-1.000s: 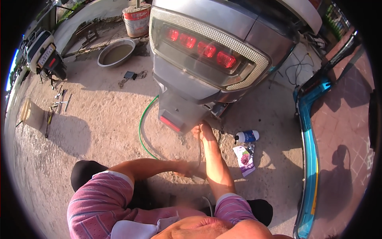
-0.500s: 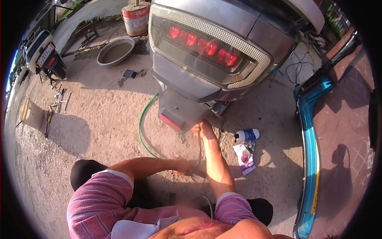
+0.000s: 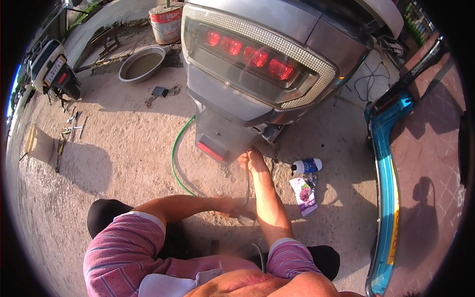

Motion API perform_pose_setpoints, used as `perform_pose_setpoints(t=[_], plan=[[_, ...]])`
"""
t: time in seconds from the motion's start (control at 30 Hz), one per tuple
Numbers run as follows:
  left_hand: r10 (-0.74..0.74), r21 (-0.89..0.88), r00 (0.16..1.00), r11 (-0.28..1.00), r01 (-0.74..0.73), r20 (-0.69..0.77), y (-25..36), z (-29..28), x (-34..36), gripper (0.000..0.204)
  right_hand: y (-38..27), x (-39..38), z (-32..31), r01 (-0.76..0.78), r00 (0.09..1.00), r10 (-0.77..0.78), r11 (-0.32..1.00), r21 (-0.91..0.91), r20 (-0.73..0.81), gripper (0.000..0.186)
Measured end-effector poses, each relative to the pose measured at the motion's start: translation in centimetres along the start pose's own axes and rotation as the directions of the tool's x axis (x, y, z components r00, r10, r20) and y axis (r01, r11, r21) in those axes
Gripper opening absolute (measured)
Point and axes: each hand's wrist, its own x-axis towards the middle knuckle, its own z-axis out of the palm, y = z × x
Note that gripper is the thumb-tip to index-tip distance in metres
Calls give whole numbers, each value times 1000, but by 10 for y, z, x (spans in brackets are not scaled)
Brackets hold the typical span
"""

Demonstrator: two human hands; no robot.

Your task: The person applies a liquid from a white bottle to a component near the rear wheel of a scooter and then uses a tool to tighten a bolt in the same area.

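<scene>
My right hand (image 3: 253, 160) is closed just beneath the lower rear of a grey vehicle (image 3: 237, 96), beside its dark mudguard. From its curled fingers a thin dark cable or tube (image 3: 248, 185) hangs toward my left hand. Lower down, my left hand (image 3: 227, 206) reaches in from the left, near that cable's lower end; its fingers are smeared and I cannot make out what they hold. A red reflector (image 3: 211, 151) sits on the mudguard. Left of it a green hose (image 3: 173, 158) curves over the ground toward my left forearm.
A blue-and-white bottle (image 3: 307, 166) lies right of my right forearm, by a purple-and-white packet (image 3: 303, 196). A turquoise frame (image 3: 386, 198) runs down the right side. To the left are a pale bucket (image 3: 38, 143), tools (image 3: 73, 126) and a metal basin (image 3: 142, 64).
The view has shifted very slightly. Both hands stay in nearly the same places, and nothing has visibly been taken up or let go.
</scene>
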Motion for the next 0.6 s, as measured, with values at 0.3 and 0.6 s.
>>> perform_pose_setpoints(t=[0.3,0.6], plan=[[-3,2,1000,1000,3,5,3,-3,0,49,-1,4,-6,-11,1000,11,999,32,0,37],[1,6,1000,1000,-1,7,5,-5,-1,51,0,11,-16,3,998,-3,1000,9,67,39]])
